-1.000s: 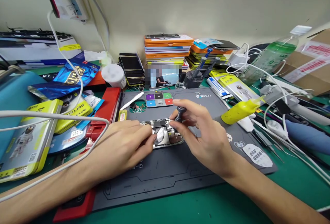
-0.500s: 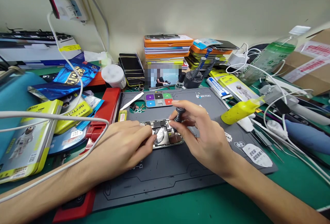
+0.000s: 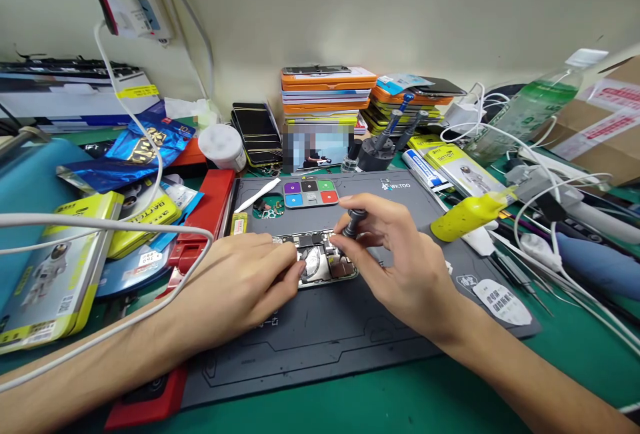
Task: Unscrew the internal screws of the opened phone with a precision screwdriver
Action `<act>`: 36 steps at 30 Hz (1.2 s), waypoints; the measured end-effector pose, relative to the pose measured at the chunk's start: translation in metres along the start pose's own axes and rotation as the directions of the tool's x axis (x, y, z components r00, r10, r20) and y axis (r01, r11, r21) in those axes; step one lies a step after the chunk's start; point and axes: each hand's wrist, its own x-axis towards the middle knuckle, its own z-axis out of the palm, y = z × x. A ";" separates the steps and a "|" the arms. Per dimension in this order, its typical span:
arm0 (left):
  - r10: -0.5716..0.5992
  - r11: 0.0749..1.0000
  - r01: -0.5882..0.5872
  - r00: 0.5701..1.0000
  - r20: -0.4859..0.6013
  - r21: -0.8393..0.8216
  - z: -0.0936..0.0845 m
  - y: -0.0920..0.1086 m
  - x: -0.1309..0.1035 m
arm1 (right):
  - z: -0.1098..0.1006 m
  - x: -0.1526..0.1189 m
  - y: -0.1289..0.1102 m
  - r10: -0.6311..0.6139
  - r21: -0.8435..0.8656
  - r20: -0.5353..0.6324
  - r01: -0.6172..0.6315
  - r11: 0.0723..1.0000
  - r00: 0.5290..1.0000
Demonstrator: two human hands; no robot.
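An opened phone [image 3: 316, 265] with its inner parts showing lies on the dark grey mat [image 3: 320, 341]. My left hand [image 3: 257, 274] rests over the phone's left end, its fingers closed on the phone's edge and hiding that end. In my right hand [image 3: 395, 254] a small dark screwdriver [image 3: 355, 222] is pinched between thumb and fingers, tilted over the right part of the phone. The driver's tip is too small to make out. Behind the phone sits a tray with coloured squares [image 3: 311, 193].
A white pry tool [image 3: 257, 195] and a small circuit board [image 3: 269, 207] lie behind my left hand. A yellow bottle [image 3: 467, 216] is at the right. A red holder [image 3: 210, 207], yellow battery boxes [image 3: 55, 274] and white cables flank the mat. A phone screen [image 3: 320, 149] stands behind.
The screwdriver's top has tilted slightly to the right in my right hand. My left hand stays on the phone. The whole view has shifted a little.
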 end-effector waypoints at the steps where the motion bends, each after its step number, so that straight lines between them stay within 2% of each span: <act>1: 0.001 1.000 -0.001 1.000 0.001 -0.001 0.000 0.000 0.000 | 0.000 0.000 0.000 0.005 0.003 -0.004 -0.005 1.000 1.000; 5: 0.003 1.000 -0.003 1.000 -0.001 0.010 -0.001 0.000 0.000 | -0.003 0.001 0.000 0.001 -0.047 0.018 0.000 0.999 1.000; 12: 0.000 1.000 0.000 1.000 0.001 0.008 0.001 -0.001 0.000 | -0.010 0.006 -0.004 -0.008 -0.089 0.155 0.022 0.996 0.988; 20: -0.015 1.000 0.015 1.000 0.001 0.021 0.000 0.000 0.000 | -0.010 0.006 -0.004 -0.005 -0.053 0.174 0.015 0.998 0.985; 24: -0.070 0.998 0.070 0.997 0.039 -0.009 0.000 0.000 0.000 | -0.008 0.005 -0.003 0.035 -0.066 0.127 -0.027 0.997 0.991; 26: -0.092 0.994 0.095 0.994 0.054 -0.050 0.001 -0.001 -0.001 | -0.006 0.005 -0.003 0.061 -0.008 0.089 -0.060 0.998 0.994; 29: -0.065 0.986 0.069 0.997 0.030 -0.151 0.000 -0.004 -0.003 | -0.005 0.004 -0.006 0.087 0.182 0.041 -0.093 0.979 0.995; 32: -0.001 0.981 -0.004 1.000 -0.023 -0.196 -0.002 -0.005 -0.003 | -0.003 0.002 -0.009 0.087 0.312 0.071 -0.105 0.944 0.994; 36: 0.038 0.981 -0.046 0.998 -0.046 -0.190 -0.004 -0.005 -0.003 | 0.001 0.000 -0.009 0.045 0.373 0.095 -0.077 0.925 0.994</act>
